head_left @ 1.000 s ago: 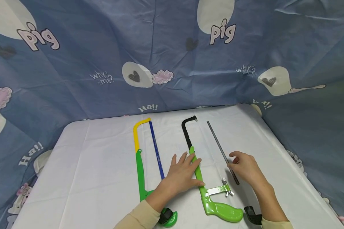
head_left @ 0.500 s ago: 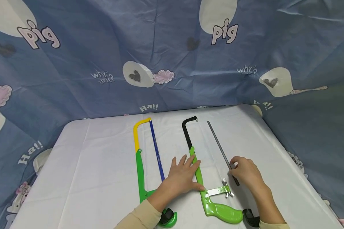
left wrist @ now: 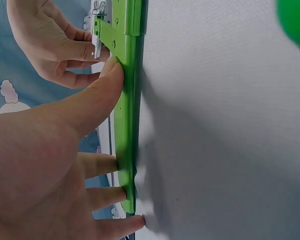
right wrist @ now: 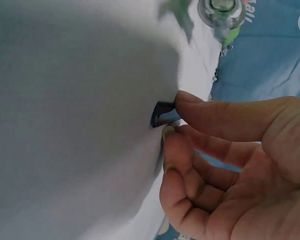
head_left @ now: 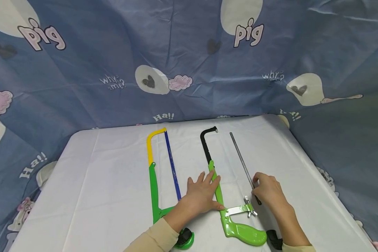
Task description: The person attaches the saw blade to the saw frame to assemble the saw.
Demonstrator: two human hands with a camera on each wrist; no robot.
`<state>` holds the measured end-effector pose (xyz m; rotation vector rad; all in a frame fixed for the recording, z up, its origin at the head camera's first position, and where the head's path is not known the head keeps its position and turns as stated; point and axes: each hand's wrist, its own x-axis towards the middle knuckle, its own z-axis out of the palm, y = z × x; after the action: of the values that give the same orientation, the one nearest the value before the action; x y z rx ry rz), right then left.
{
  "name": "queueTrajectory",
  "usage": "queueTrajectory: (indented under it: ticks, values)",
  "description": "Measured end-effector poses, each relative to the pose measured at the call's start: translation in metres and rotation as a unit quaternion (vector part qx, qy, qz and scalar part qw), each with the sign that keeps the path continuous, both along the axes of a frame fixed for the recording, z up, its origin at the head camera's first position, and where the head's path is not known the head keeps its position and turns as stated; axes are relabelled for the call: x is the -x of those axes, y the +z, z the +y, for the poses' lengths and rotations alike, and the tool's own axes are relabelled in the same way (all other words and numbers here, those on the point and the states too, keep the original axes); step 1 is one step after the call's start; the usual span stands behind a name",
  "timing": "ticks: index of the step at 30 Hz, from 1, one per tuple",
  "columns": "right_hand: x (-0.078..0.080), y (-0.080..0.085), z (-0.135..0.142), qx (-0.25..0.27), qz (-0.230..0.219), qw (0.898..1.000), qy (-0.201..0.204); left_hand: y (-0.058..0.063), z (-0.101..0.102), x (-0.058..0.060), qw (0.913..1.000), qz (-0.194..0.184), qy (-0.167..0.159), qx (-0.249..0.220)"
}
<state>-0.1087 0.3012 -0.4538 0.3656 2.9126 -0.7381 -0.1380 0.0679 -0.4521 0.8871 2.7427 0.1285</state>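
Note:
My left hand (head_left: 200, 196) rests with spread, straight fingers on a light green hacksaw frame (head_left: 249, 233) lying on the white cloth. Its thumb lies along the green bar (left wrist: 126, 105) in the left wrist view. The frame has a black curved front end and a wing nut (head_left: 252, 212) at the handle side, with no blade across it. To the right, my right hand (head_left: 269, 190) pinches a thin grey hacksaw blade (head_left: 242, 161) near its lower end between thumb and fingers. The blade's short end (right wrist: 165, 114) pokes out beyond the fingertips in the right wrist view.
A second hacksaw (head_left: 154, 189), yellow and green with a blue blade (head_left: 172, 164), lies to the left, partly under my left forearm. A black curved piece (head_left: 274, 239) sits by my right wrist. Printed blue fabric (head_left: 189, 105) hangs behind the table.
My right hand has slid down along the blade toward its lower end and tightened its pinch. The blade has shifted only slightly. My left hand stays on the frame.

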Motion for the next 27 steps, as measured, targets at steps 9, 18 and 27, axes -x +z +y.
queueTrajectory:
  ticks: [9, 18, 27]
  values:
    - [-0.0007, -0.0015, 0.0009, 0.015, 0.002, 1.0, -0.01, 0.0039, 0.0051, 0.0013, 0.9998, -0.014, 0.009, 0.005]
    - [-0.0009, -0.0014, 0.0022, 0.02, 0.004, 1.0, -0.011, 0.005, 0.0047, 0.0016, 0.9998, -0.016, 0.013, 0.001]
    - [-0.0036, -0.0019, 0.0016, 0.017, 0.016, 0.999, -0.022, 0.0041, 0.0041, -0.0008, 0.9998, -0.018, 0.011, -0.006]
